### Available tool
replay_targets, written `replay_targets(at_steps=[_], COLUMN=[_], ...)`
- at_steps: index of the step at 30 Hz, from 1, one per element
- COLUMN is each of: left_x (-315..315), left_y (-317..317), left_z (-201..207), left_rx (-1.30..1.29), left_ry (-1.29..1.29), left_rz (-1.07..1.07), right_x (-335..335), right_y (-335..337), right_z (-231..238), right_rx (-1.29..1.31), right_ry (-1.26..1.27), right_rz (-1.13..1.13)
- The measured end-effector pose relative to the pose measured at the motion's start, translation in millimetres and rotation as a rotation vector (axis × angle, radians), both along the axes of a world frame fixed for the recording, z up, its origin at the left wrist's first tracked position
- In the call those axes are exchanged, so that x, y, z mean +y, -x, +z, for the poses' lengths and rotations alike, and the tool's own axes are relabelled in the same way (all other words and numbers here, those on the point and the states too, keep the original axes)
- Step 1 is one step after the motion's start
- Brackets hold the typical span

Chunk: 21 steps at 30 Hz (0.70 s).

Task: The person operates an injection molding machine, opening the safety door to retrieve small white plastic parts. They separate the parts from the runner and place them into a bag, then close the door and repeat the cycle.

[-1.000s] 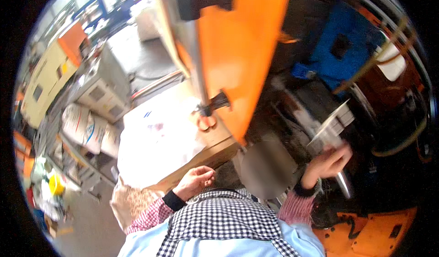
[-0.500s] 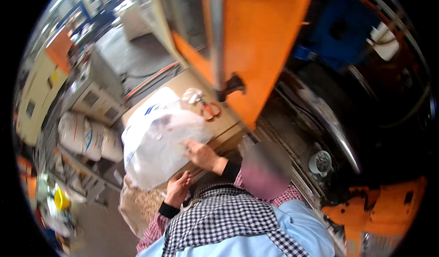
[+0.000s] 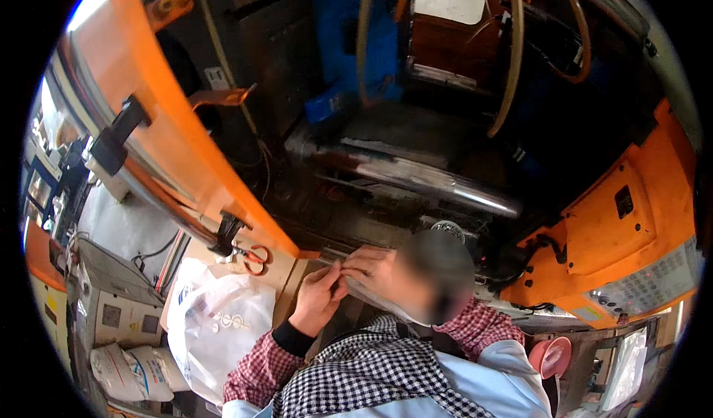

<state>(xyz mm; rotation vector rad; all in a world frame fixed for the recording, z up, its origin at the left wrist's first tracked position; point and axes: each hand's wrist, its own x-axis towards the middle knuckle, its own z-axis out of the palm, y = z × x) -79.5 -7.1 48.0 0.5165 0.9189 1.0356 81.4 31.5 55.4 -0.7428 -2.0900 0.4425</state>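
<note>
My left hand [image 3: 318, 300] and my right hand [image 3: 373, 271] meet in front of my chest, thumbs and fingers pinched together at the tips. What they hold between them, if anything, is too small to make out. A blurred round patch covers my right wrist. Left of my hands, a white translucent plastic bag [image 3: 199, 344] lies over a cardboard box [image 3: 290, 288]. On the bag sit several small pale ring-shaped pieces [image 3: 232, 321]. Scissors with orange handles [image 3: 256, 260] rest on the box beyond the bag.
An orange machine door [image 3: 178, 143] with a black handle stands ahead left. Metal bars [image 3: 416, 176] cross the dark machine interior. At right is an orange control panel [image 3: 609, 217] with buttons; below it, a pink bucket [image 3: 551, 357]. White sacks [image 3: 134, 373] lie far left.
My view has swung right toward the machine. My right hand has left the bag and my left the box's edge; both are now together at the fingertips. The ring-shaped pieces now show on the bag.
</note>
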Motion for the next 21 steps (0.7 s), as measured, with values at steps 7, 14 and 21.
replay_targets(at_steps=[7,14,21], left_x=[77,91,78], left_y=[-48,-49,-60], left_z=[11,4,9], left_rx=[-0.183,-0.063,0.041], left_ry=[-0.14,-0.146,0.015], left_rz=[-0.146,0.04,-0.004], right_x=[73,251,425], right_y=[-56,-89,-124], right_z=[31,62,34], right_rx=[-0.064,0.378,0.657], right_ry=[-0.098,0.021,-0.056], right_rz=[-0.01,-0.442,-0.856])
